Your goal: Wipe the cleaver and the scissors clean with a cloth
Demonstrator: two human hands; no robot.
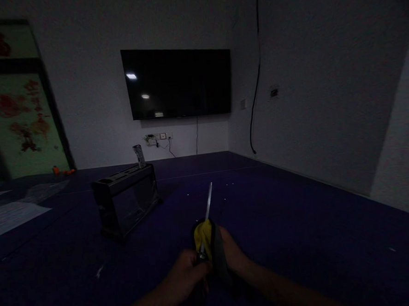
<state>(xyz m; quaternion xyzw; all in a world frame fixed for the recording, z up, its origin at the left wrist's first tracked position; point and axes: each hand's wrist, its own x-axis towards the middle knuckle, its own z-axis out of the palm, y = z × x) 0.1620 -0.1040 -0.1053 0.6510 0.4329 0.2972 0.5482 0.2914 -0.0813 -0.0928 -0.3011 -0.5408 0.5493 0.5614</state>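
My left hand (187,274) is closed around the dark handle of a knife (209,201) with a narrow, shiny blade. The blade points forward and up, away from me. A yellow and grey cloth (204,236) lies folded around the lower part of the blade. My right hand (231,250) grips this cloth from the right side, its fingers mostly hidden behind the fabric. To the left, a dark knife block (134,199) with a see-through side stands upright. One pale handle (139,156) sticks up from its top.
A dark blue surface (280,213) spreads before me, with small white scraps. White sheets (14,215) and small orange items (62,171) lie at left. A television (179,83) hangs on the wall above sockets (162,136). A black cable (256,94) dangles at right.
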